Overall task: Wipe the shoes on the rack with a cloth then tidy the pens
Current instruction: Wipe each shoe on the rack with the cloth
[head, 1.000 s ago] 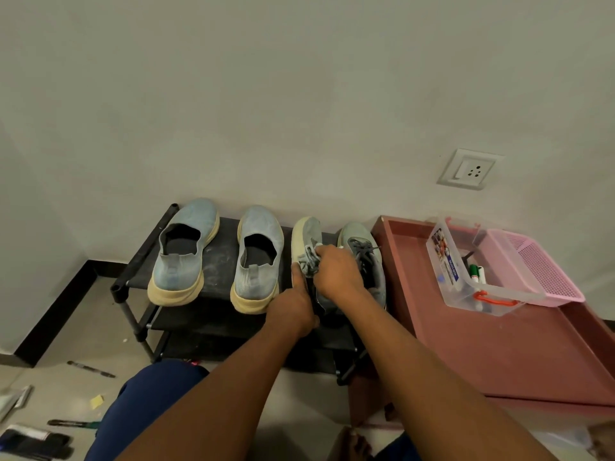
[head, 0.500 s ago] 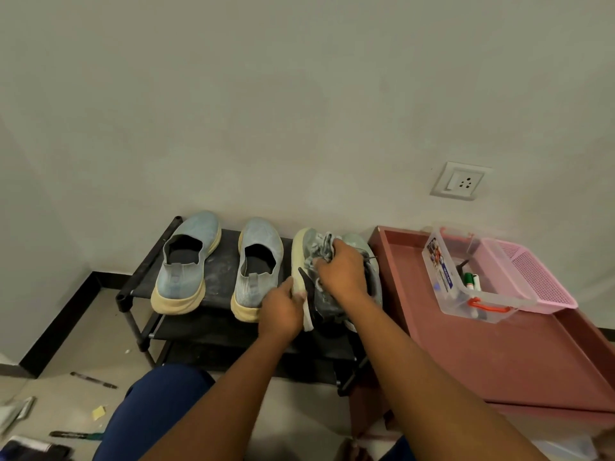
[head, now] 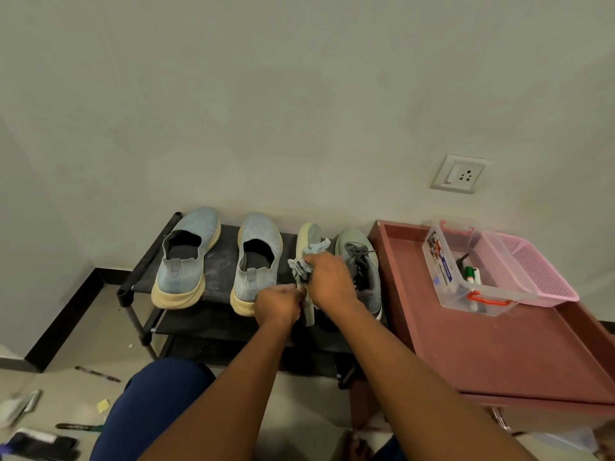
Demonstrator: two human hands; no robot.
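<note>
The third shoe from the left, a grey-green sneaker [head: 308, 247], is tipped up on its side on the top shelf of the black shoe rack [head: 146, 261], its pale sole facing nine o'clock. The left hand [head: 278, 302] grips its heel end, fingers curled around it, seemingly to steady the shoe and hold it tilted so the side can be reached. The right hand [head: 329, 281] bunches a grey-blue cloth [head: 306, 261] in closed fingers and presses it against the upper. The cloth spills out toward eleven o'clock of that hand.

At three o'clock of the held shoe its mate, a laced grey sneaker [head: 364, 261], stands flat. At nine o'clock two blue slip-on shoes [head: 189, 257] with cream soles sit side by side, toes to the wall. I judge the wiping to be in its later part, though nothing shows which pairs are done.

The pens are split up: a few markers, one green-capped [head: 469, 272], lie in a clear plastic box [head: 466, 287] with an orange handle on the reddish bench [head: 499, 344] at three o'clock, next to a pink mesh basket [head: 532, 271]. Loose pens [head: 96, 374] lie on the floor at seven o'clock. The box carries a blue label, too small to read.
</note>
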